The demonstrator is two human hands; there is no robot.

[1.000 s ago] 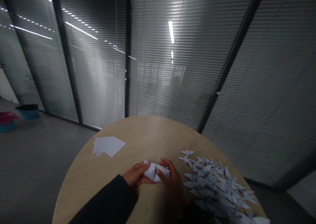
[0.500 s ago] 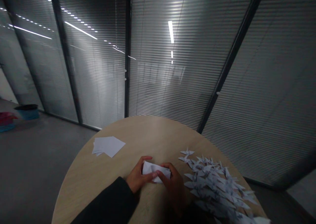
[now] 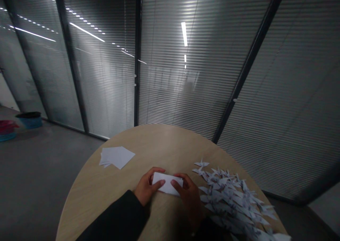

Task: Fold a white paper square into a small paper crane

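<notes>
One folded white paper (image 3: 168, 188), lower centre of frame: pinched at opposite ends by left hand (image 3: 146, 188) and right hand (image 3: 190, 195), apparently keeping it flat. Folded paper birds (image 3: 239, 201), lower right: apart, likely for room.

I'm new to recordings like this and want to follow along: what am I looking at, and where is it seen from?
There is no machine here, just a person's two bare hands in dark sleeves. One camera, worn on the head, looks forward and down, so the hands reach in from the bottom.

The left hand and right hand hold a piece of folded white paper between them, with both thumbs on the side facing the camera.

They are above a round wooden table. On its left lie some loose white sheets; on its right is a crowded group of pointed, bird-like paper shapes.

Beyond the table stand glass panels with blinds.
</notes>
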